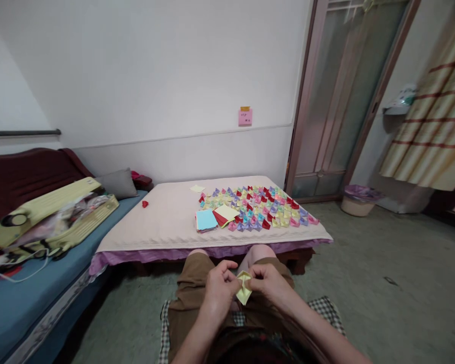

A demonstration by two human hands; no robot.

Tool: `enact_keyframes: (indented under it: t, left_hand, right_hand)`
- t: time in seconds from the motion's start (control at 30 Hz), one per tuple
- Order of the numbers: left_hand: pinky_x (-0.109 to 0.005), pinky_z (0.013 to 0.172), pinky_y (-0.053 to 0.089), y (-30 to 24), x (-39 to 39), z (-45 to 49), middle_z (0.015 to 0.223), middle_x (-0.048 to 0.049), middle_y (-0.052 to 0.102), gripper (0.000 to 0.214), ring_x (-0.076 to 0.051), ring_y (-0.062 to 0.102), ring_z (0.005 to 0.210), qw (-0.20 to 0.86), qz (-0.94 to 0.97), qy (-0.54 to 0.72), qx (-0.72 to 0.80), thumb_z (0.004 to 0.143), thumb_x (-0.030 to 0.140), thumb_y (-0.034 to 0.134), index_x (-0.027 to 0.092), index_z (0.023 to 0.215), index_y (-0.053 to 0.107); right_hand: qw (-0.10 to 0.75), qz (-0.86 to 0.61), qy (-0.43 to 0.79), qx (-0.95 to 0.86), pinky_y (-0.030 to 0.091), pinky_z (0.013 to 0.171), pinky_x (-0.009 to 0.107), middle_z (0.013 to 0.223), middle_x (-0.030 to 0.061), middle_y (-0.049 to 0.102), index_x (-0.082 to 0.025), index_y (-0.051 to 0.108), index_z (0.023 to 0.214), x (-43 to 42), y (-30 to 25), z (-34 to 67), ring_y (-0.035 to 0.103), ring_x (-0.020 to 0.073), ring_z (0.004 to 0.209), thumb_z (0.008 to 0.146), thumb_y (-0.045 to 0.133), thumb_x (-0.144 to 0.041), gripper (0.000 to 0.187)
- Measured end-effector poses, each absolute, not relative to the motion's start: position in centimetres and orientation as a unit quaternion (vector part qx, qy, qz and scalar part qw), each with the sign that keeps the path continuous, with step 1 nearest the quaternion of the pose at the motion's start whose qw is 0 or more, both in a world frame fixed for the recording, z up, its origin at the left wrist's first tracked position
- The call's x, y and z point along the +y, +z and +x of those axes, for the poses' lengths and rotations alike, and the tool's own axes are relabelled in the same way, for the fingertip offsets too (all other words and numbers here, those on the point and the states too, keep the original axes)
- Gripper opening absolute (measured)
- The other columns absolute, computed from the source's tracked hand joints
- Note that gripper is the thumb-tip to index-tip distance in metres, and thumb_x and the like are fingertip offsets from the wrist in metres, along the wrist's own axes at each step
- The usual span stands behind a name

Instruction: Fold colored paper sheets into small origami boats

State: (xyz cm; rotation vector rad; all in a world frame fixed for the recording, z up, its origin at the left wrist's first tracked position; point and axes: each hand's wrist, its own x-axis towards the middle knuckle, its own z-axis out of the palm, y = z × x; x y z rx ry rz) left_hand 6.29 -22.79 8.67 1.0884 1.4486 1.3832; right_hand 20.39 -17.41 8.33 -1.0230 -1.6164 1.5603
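Pinching a folded yellow paper (244,289) in both grips: left hand (219,289) closed on its left side, thumb pressed over fingertips; right hand (270,283) closed the same way on its upper right edge. Held in mid-air over the lap, just above brown shorts (189,296), between the two knees and in front of the near edge of the worktop (167,222). Pointed at the bottom, opened a little at the top.

Seated on a checked cushion (326,308) on the floor (382,283). Straight ahead, the low worktop under a pale cloth with a purple frill (144,255). On its right half, rows of small folded paper pieces (258,205) in yellow, pink, purple, blue and red, laid close together. Just left of those rows, a stack of flat sheets (212,219), with blue, red and yellow showing on top. Farther back, a single yellow sheet (197,188); well apart near the left edge, one red piece (145,203).

To the left, a blue bed (18,303) with a yellow case (56,215) and a grey pillow (117,183). On the wall behind, a pink note (245,117). To the right, a door (337,101), a bin (358,200) beside it, and a striped curtain (436,116).
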Motion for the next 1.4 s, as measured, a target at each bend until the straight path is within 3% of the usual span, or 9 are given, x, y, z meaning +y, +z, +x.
enact_keyframes:
  t: [0.23,0.5,0.67,0.8,1.17,1.23,1.4]
  left_hand:
    - [-0.022,0.049,0.031,8.4,-22.7,6.5,0.048,0.0074,0.048,0.029,-0.011,0.042,0.047,0.377,0.446,0.546,0.601,0.057,0.015,0.061,0.012,0.086,0.062]
    - [-0.02,0.048,0.03,8.3,-23.0,7.2,0.049,0.0079,0.044,0.025,-0.01,0.04,0.049,0.363,0.465,0.536,0.604,0.057,0.012,0.06,0.014,0.082,0.064]
    - [-0.021,0.049,0.032,8.3,-22.9,6.9,0.049,0.0076,0.046,0.028,-0.01,0.04,0.048,0.374,0.468,0.527,0.603,0.059,0.014,0.057,0.011,0.087,0.061]
    - [-0.022,0.051,0.034,8.6,-23.2,7.0,0.052,0.0062,0.049,0.029,-0.011,0.044,0.051,0.38,0.481,0.519,0.596,0.064,0.016,0.057,0.01,0.092,0.061]
    - [-0.023,0.055,0.034,8.9,-23.8,7.1,0.061,0.0049,0.048,0.032,-0.014,0.047,0.057,0.312,0.563,0.47,0.604,0.082,0.024,0.048,0.016,0.112,0.056]
    - [-0.023,0.057,0.034,8.9,-23.9,7.2,0.064,0.0028,0.053,0.028,-0.015,0.051,0.06,0.265,0.579,0.446,0.629,0.085,0.024,0.044,0.019,0.108,0.059]
    - [-0.023,0.059,0.033,9.0,-24.0,7.5,0.067,-0.0006,0.06,0.022,-0.016,0.054,0.063,0.224,0.599,0.398,0.657,0.087,0.027,0.042,0.02,0.077,0.06]
  right_hand:
    - [0.325,-0.386,0.577,-0.642,0.031,0.05,0.023,0.048,-0.0055,0.052,-0.019,0.059,0.05,-17.6,8.8,20.7,0.042,0.0114,0.048,0.054,0.059,-0.017,0.004]
    - [0.333,-0.397,0.541,-0.663,0.027,0.047,0.022,0.045,-0.0067,0.044,-0.019,0.047,0.046,-17.7,7.9,20.2,0.037,0.0103,0.046,0.052,0.054,-0.016,0.01]
    - [0.334,-0.386,0.516,-0.687,0.033,0.049,0.022,0.051,-0.0046,0.048,-0.018,0.053,0.055,-17.9,8.0,20.6,0.043,0.0115,0.05,0.062,0.053,-0.019,0.008]
    - [0.357,-0.389,0.456,-0.717,0.034,0.054,0.023,0.057,-0.0024,0.05,-0.018,0.054,0.059,-18.2,8.2,20.9,0.045,0.0133,0.057,0.074,0.047,-0.023,0.017]
    - [0.361,-0.401,0.341,-0.77,0.032,0.054,0.023,0.06,-0.0011,0.05,-0.018,0.052,0.059,-18.7,8.6,20.8,0.045,0.0136,0.058,0.081,0.043,-0.024,0.025]
    - [0.358,-0.402,0.331,-0.775,0.031,0.054,0.023,0.059,-0.0012,0.05,-0.019,0.05,0.058,-18.8,8.6,20.7,0.045,0.0135,0.058,0.081,0.043,-0.024,0.025]
    - [0.348,-0.402,0.314,-0.786,0.03,0.054,0.023,0.058,-0.0019,0.048,-0.019,0.046,0.056,-18.8,8.6,20.7,0.044,0.0132,0.057,0.079,0.043,-0.021,0.024]
